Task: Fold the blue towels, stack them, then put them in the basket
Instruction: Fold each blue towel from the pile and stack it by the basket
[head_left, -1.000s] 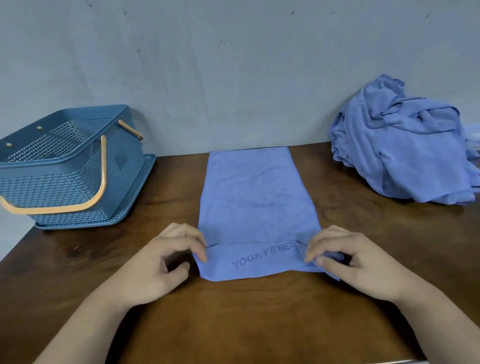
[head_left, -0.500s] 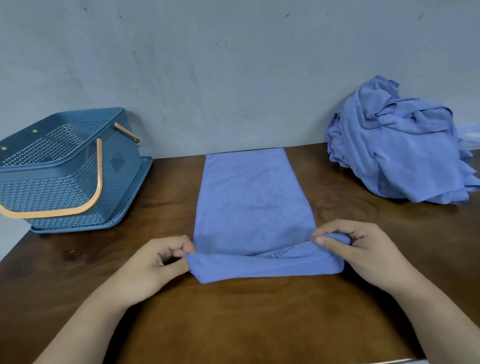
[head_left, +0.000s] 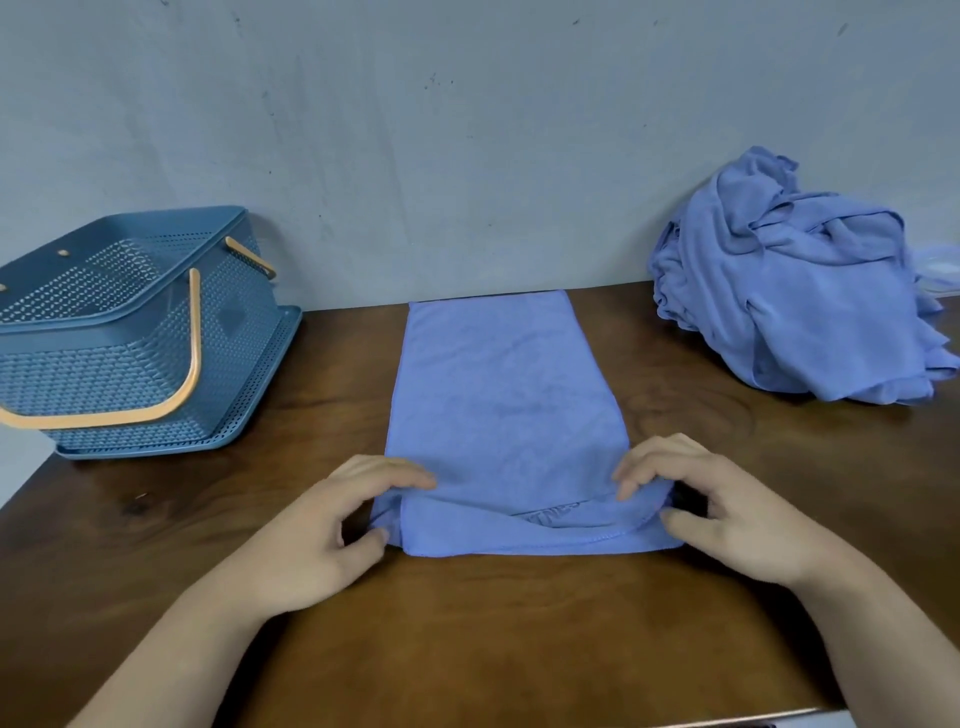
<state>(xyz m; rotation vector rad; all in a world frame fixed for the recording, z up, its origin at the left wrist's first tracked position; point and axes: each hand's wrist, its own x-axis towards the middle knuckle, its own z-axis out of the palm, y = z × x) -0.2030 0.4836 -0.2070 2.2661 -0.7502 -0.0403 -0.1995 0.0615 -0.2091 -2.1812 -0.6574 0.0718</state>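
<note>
Basket (head_left: 104, 384): blue, perforated plastic; far left of the table (head_left: 467, 639), close to the wall (head_left: 467, 130); open top toward the camera; no towel visible inside; well apart from both hands.
Handles (head_left: 193, 338): two, orange; the nearer one hangs down the basket's front side; only a short piece of the farther one shows behind the rim.
Left hand (head_left: 322, 535): at the near left corner of the towel (head_left: 504, 405); fingers curled on top of the cloth, thumb against the edge below; corner pinched between them.
Towel: blue, one piece; centre of the table, between the hands; lies lengthwise, far end at the wall, near end at the hands; mostly flat; near end doubled over in a narrow band, with a stitched hem and a scrap of lettering showing, too little of it to read.
Right hand (head_left: 727, 514): at the near right corner of the towel; fingertips pressed on the upper layer, thumb at the edge of the lower one; corner gripped between them.
Heap of towels (head_left: 795, 312): blue, crumpled, unfolded; far right of the table, against the wall; well apart from the flat towel; number of pieces cannot be told.
Table: dark brown wood; carries basket, towel and heap.
</note>
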